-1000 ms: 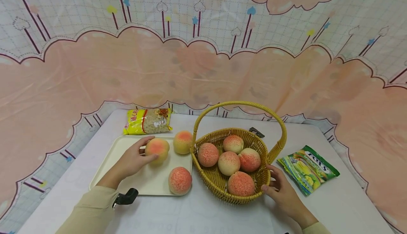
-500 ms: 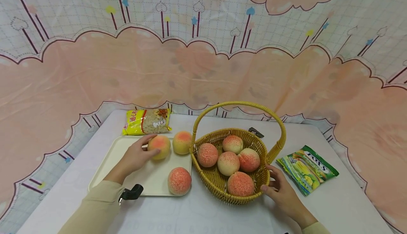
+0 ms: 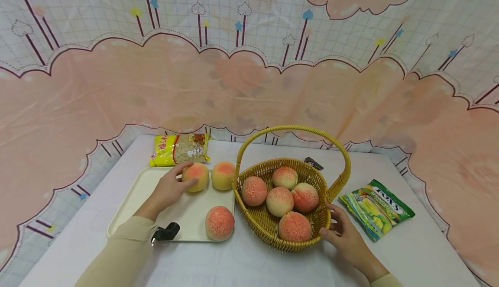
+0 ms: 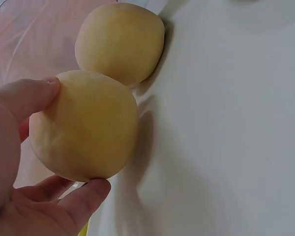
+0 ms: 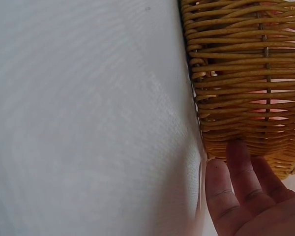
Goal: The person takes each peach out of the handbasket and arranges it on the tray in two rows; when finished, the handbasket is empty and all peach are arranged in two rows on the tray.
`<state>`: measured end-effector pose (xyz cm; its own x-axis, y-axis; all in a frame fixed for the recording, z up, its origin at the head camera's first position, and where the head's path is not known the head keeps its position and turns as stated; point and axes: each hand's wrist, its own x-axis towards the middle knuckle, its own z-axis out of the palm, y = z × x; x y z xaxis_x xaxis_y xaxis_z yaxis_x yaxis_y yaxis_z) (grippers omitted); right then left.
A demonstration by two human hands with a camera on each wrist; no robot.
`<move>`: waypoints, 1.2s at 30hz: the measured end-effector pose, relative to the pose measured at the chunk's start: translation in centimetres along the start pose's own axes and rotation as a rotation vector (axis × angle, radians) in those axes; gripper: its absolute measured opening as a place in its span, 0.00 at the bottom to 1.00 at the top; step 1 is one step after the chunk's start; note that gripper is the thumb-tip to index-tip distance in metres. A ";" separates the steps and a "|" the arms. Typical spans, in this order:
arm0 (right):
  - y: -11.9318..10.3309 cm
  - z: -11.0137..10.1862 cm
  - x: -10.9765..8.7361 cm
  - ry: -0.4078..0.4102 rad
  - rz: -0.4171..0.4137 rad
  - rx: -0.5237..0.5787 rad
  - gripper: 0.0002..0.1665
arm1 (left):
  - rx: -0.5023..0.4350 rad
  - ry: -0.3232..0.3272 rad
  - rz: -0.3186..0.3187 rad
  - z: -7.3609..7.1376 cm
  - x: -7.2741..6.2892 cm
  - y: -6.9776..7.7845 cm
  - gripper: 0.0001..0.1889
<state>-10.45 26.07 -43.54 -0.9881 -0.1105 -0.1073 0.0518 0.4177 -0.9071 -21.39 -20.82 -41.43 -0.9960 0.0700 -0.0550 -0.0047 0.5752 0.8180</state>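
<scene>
On the cream tray (image 3: pixel 156 217), my left hand (image 3: pixel 166 190) holds a yellow peach with a red top (image 3: pixel 196 177), thumb on one side and fingers on the other. In the left wrist view, this peach (image 4: pixel 83 125) sits close beside a second yellow peach (image 4: pixel 120 42); whether it rests on the tray or just above, I cannot tell. A redder, speckled peach (image 3: pixel 220 223) lies at the tray's front right corner. My right hand (image 3: pixel 348 237) touches the outer wall of the wicker basket (image 3: pixel 257 230), its fingers (image 5: pixel 243 172) fairly straight against the weave. Several peaches lie inside the basket.
Behind the tray lies a yellow pasta bag (image 3: pixel 180 149). Right of the basket is a green candy bag (image 3: pixel 378 209), and behind it a small black packet (image 3: pixel 313 163). The basket's tall handle (image 3: pixel 294 127) arches overhead. A patterned cloth (image 3: pixel 249 92) hangs behind the table.
My left hand has carried the yellow peach slightly back and to the right, closer to the other yellow peach. My right hand and the basket have stayed in place.
</scene>
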 end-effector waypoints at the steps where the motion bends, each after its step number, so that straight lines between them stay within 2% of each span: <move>1: 0.0 0.0 0.0 0.001 -0.001 -0.002 0.39 | -0.006 0.000 -0.002 0.1 0.1 0.0 0.34; 7: -0.1 0.1 -0.1 0.009 -0.010 -0.010 0.39 | -0.026 0.003 -0.002 0.3 0.7 -0.5 0.32; 22: 0.0 0.0 -0.1 0.007 -0.031 0.002 0.38 | 0.013 0.002 -0.005 0.6 1.5 -0.6 0.31; 27: 0.1 0.0 -0.1 0.006 -0.030 0.004 0.38 | 0.015 0.000 0.014 0.7 1.6 -0.6 0.31; 36: -0.2 0.1 -0.1 0.008 -0.037 0.003 0.38 | 0.015 -0.004 0.010 0.9 1.4 -0.2 0.31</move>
<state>-10.33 25.95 -43.42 -0.9905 -0.1180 -0.0707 0.0161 0.4108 -0.9116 -22.65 -20.07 -42.20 -0.9956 0.0793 -0.0497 0.0063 0.5865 0.8099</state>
